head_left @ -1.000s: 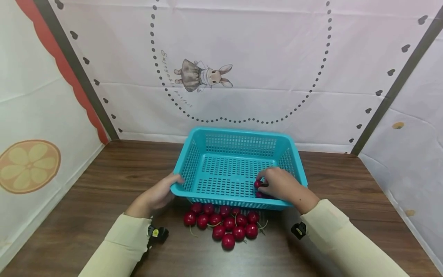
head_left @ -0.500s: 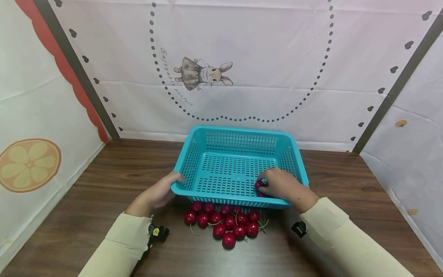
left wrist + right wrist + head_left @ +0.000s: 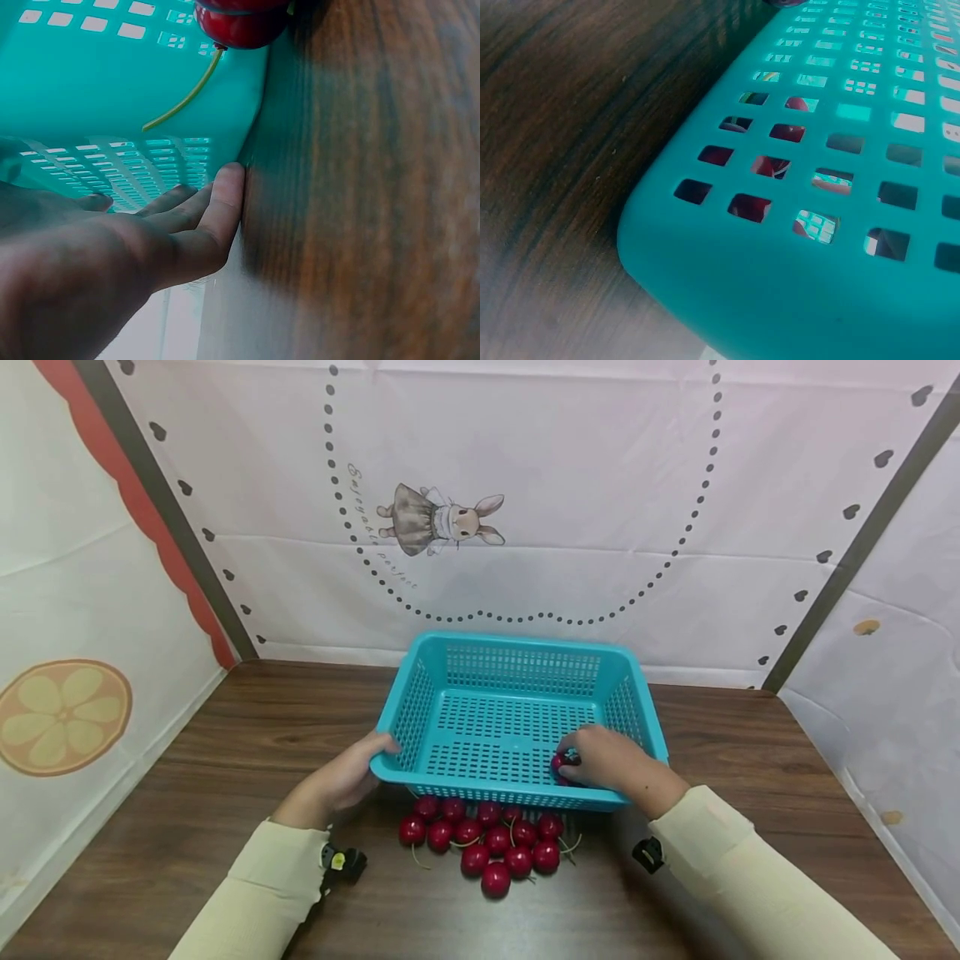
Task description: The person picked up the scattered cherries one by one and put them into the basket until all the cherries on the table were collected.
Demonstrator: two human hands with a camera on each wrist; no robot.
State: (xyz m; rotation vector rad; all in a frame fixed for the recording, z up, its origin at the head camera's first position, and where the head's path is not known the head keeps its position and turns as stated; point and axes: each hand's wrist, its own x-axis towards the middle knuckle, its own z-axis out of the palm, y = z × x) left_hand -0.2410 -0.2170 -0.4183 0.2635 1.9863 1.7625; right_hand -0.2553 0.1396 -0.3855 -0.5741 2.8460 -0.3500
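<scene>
A turquoise plastic basket (image 3: 517, 647) with slotted walls stands on the table in the head view. At its left front corner my left hand (image 3: 352, 774) grips the rim, thumb over the edge; in the left wrist view its fingers (image 3: 225, 199) lie along the outer wall. My right hand (image 3: 603, 758) reaches over the front right rim into the basket, pinching a red cherry (image 3: 557, 763) low in that corner. Another cherry partly shows just below it. The right wrist view catches bits of red through slots of the basket's wall (image 3: 727, 277), while that hand is hidden there.
Several stemmed cherries (image 3: 495, 841) lie in a cluster on the brown wooden table (image 3: 420, 918) in front of the basket. One with its stem (image 3: 240, 26) is close to the basket's outer wall. White printed cloth (image 3: 600, 468) closes off the back and both sides.
Both hands and the basket stay nearly in place. The cherry at my right fingertips sits slightly lower in the corner than a second ago.
</scene>
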